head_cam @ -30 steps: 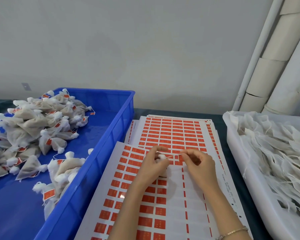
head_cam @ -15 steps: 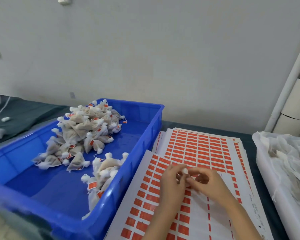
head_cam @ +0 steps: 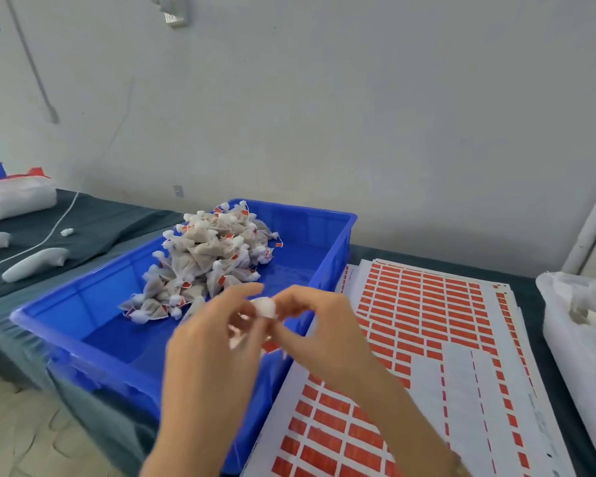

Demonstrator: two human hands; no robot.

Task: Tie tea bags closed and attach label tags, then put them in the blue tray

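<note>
Nearest: your left hand [head_cam: 214,342] and right hand [head_cam: 324,335] meet in the air over the right wall of the blue tray [head_cam: 327,251], with one tea bag [head_cam: 265,307] pinched between them. Fingers [head_cam: 243,293] of both hands are curled in tight on it. Only its white tuft shows on top; the rest is hidden in the grip. Motion blur is heavy here, so the red patch under the tuft is probably its tag, but I can't rule out the sheet behind.

My read: tie and tag are done or nearly so, and you're at the hand-off to the tray. Next move: check the knot is snug and the tag is stuck, let go with the right hand, carry left and drop the bag on the bare floor of the tray, near side. No precision needed, just clear the rim.

Just right of the hands: label sheets [head_cam: 427,325] stacked on the tabletop [head_cam: 93,222]. The top sheet is stripped of red labels in its middle columns, plenty left.

Further back in the tray: finished bags [head_cam: 214,259] in a pile toward the far-left side, red tags showing.

Far right: white bin [head_cam: 572,356] with loose white bags. Your next pick comes from there.
</note>
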